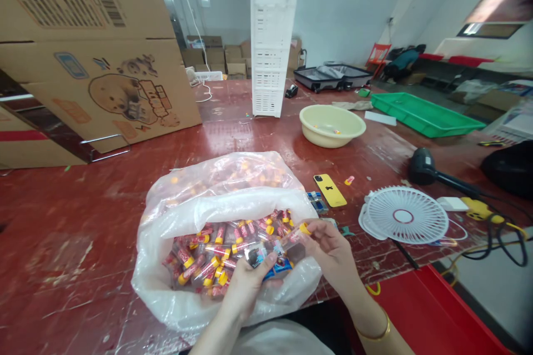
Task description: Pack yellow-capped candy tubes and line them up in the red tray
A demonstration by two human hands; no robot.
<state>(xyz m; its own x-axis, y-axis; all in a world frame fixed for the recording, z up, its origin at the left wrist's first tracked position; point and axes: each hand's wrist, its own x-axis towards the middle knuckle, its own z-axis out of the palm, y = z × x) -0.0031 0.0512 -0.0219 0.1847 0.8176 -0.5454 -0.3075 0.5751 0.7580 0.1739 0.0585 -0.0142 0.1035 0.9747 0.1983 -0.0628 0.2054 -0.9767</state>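
Observation:
A white plastic bag lies open in front of me, filled with small clear tubes that have yellow caps and pink-red contents. Over its right part, my left hand is closed on a blue printed packet, thumb on top. My right hand pinches a clear tube near its yellow cap. The tube's far end meets the packet; whether it is inside or only against it, I cannot tell.
Right of the bag are a yellow phone, a white fan and a black hair dryer. Farther back stand a cream basin, a green tray and a white basket stack. A large carton is at left.

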